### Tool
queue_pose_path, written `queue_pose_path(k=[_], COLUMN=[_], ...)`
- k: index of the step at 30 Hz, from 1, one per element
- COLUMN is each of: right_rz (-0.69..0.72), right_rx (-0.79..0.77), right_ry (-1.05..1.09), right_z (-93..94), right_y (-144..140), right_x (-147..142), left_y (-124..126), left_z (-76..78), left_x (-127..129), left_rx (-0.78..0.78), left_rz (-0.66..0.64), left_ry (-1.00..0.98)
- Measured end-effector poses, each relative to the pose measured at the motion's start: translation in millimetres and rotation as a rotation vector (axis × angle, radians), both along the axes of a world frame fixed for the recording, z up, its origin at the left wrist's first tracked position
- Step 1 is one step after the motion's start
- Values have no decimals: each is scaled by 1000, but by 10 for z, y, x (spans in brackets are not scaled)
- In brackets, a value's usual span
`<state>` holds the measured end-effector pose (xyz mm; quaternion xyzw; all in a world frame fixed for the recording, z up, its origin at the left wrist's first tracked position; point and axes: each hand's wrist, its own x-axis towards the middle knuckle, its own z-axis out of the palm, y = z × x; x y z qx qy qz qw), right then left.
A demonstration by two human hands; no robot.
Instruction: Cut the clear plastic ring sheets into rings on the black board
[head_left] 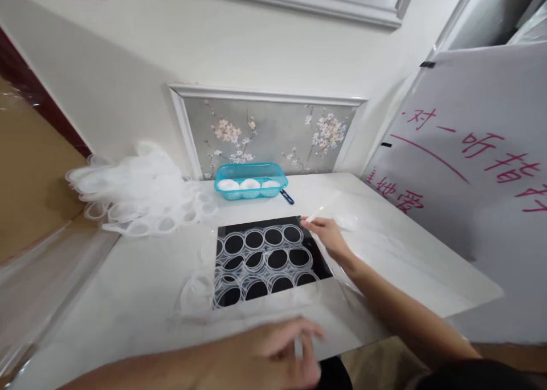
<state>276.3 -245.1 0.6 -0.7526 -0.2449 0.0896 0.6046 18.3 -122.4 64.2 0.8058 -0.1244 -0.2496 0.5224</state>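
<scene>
Clear plastic tray of round cup cells (260,262) lay mid-table on black panel (318,262) | right hand (327,236) pinched its far right corner | left hand (273,350) blurred, curled on near edge, grip unclear | best lifted level, both corners together.

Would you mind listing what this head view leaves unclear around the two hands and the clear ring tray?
- Left hand: motion-blurred at the bottom edge; the thin pale thing in its fingers cannot be identified.
- Right hand: its fingertips pinch something thin and pale, too small to name.
- Clear ring tray: transparent, so its outer edges fade into the white table.
- Turquoise basket: white round contents too distant to identify.
</scene>
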Motion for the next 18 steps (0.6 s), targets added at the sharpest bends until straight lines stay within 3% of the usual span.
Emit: queue_pose_path(k=[3, 6, 10, 18], right_rz=[-66, -120, -74, -54], right_rx=[85, 7, -57, -146], right_ry=[95, 39, 3, -83], right_z=[-365, -420, -402, -430], right_y=[140, 167, 180, 178], right_x=[-153, -167, -177, -197], left_y=[54, 75, 126, 141], left_z=[-178, -543, -837, -783], left_x=[543, 889, 948, 963], left_rx=[518, 878, 1000, 1033], left_rz=[207, 272, 222, 193], left_ry=[-338, -498, -554, -556])
